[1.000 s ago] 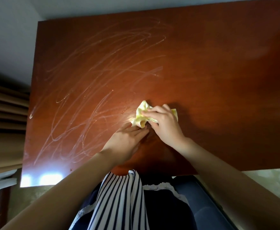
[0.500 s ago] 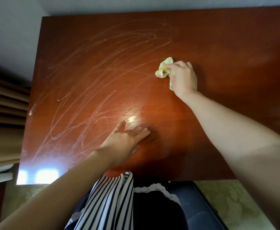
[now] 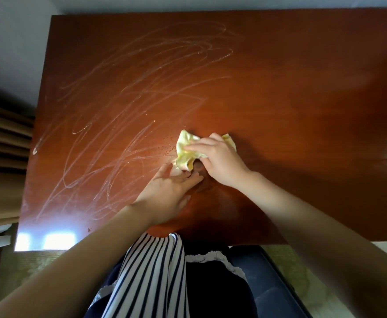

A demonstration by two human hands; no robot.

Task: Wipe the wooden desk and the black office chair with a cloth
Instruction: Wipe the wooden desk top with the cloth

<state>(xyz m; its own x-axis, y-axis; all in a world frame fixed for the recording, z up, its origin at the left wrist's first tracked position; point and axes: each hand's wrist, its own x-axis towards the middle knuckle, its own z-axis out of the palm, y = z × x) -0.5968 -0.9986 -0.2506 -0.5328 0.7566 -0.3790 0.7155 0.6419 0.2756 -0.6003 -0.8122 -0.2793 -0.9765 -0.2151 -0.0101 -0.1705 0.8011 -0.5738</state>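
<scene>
Cloth (image 3: 187,153), yellow and crumpled, is being pressed onto the wooden worktop (image 3: 291,83) a little near of its centre, and it is being gripped by the right hand (image 3: 221,162). The fingers (image 3: 194,146) of that hand are being curled over the top of the cloth, with the forefinger stretched leftward across it and the back of the hand turned upward. The right wrist is being bent, and the forearm is being brought in from the near right corner of the view.

The left hand (image 3: 168,191) is being laid flat on the worktop, palm down and holding nothing, just near of the cloth. Its fingertips (image 3: 196,177) are being pointed rightward, towards the heel of the right hand, while the thumb is being spread away towards the cloth's near left corner. Whether the thumb is touching the fabric cannot be told. The left forearm is being extended from the near left.

Pale looping smears (image 3: 123,106) are being shown across the left half of the worktop, and fine droplets (image 3: 162,149) are lying just left of the cloth. Bright window glare (image 3: 48,241) is being reflected at the near left corner. A brown pleated curtain (image 3: 2,157) is hanging at the far left side. A striped garment (image 3: 151,278) is being worn at the near edge, and a dark chair seat (image 3: 272,285) is showing beside it on the right.
</scene>
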